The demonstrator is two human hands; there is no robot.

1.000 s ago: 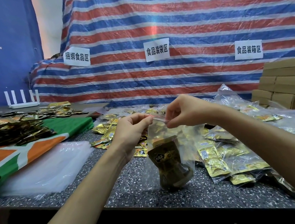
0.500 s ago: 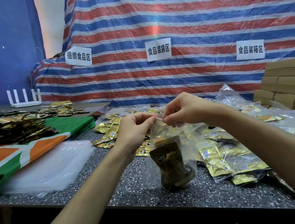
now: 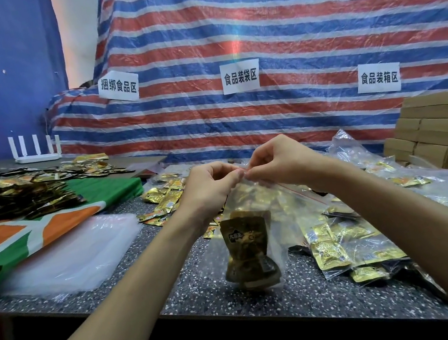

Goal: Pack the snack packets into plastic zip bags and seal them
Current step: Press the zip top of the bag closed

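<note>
A clear plastic zip bag (image 3: pixel 274 220) hangs upright over the speckled table (image 3: pixel 199 288), its bottom touching the top. Inside it stand dark gold snack packets (image 3: pixel 247 250). My left hand (image 3: pixel 208 189) pinches the bag's top strip at its left end. My right hand (image 3: pixel 276 161) pinches the same strip right beside it, fingertips of both hands almost meeting. The bag's red zip line (image 3: pixel 297 188) runs off to the right under my right wrist.
Loose gold packets (image 3: pixel 163 200) lie behind the hands. Filled zip bags (image 3: pixel 351 241) are heaped at right, brown cartons (image 3: pixel 441 127) behind them. A stack of empty clear bags (image 3: pixel 68 255) lies at left beside a green-orange cloth (image 3: pixel 37 225) with a dark packet pile (image 3: pixel 13 193). A white router (image 3: pixel 36 150) sits far left.
Both hands have drawn closer together along the bag's top strip and lifted slightly. The bag with its packets stays hanging in the same spot.
</note>
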